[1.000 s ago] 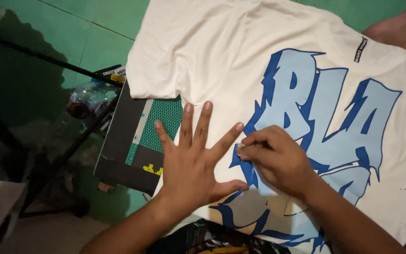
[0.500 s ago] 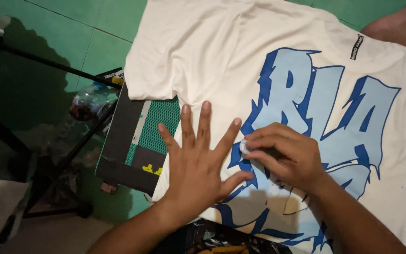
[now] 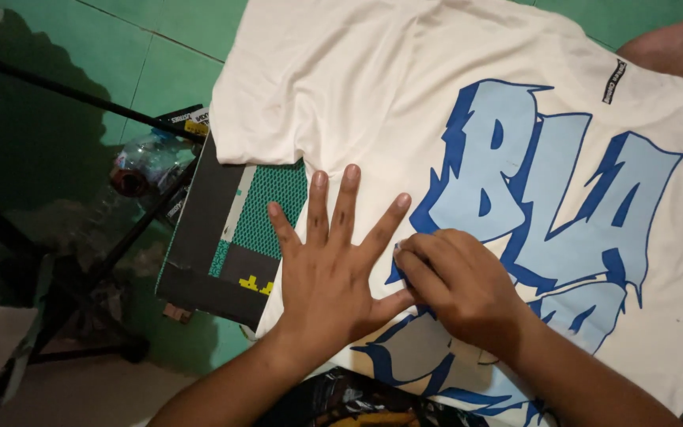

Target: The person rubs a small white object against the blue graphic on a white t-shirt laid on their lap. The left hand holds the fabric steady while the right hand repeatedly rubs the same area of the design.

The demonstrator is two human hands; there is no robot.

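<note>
White shirt spread flat, covering most of the view, blue print on its right half. Resting over a dark board with a green grid panel, board edge showing at left. Green tiled floor beyond, far left.

Left hand laid palm down on the shirt just left of the print, fingers splayed and released, grasping nothing, pinning the cloth. Right hand touching the left thumb, fingers curled tight and pressed down at the near-left edge of the print. Something pale seems to show at the fingertips; whether a tool or merely cloth, cannot tell.

Black stand legs crossing the floor at left, plastic bottle lying beside the board's far-left corner. Dark crinkled bag at the near edge, under the forearms. Bare knee at far right, touching the shirt's edge.

Risks, as judged:
- Cloth creeping or bunching under the right hand if the left palm eases off; wrinkle set into the print likely.
- Print edge lifting or smearing if rubbed too hard at one spot.
- Shirt hanging past the board on the right; pressure there would lack firm backing.
- Bottle close to the board; a knock from an elbow could roll it against the cloth.
</note>
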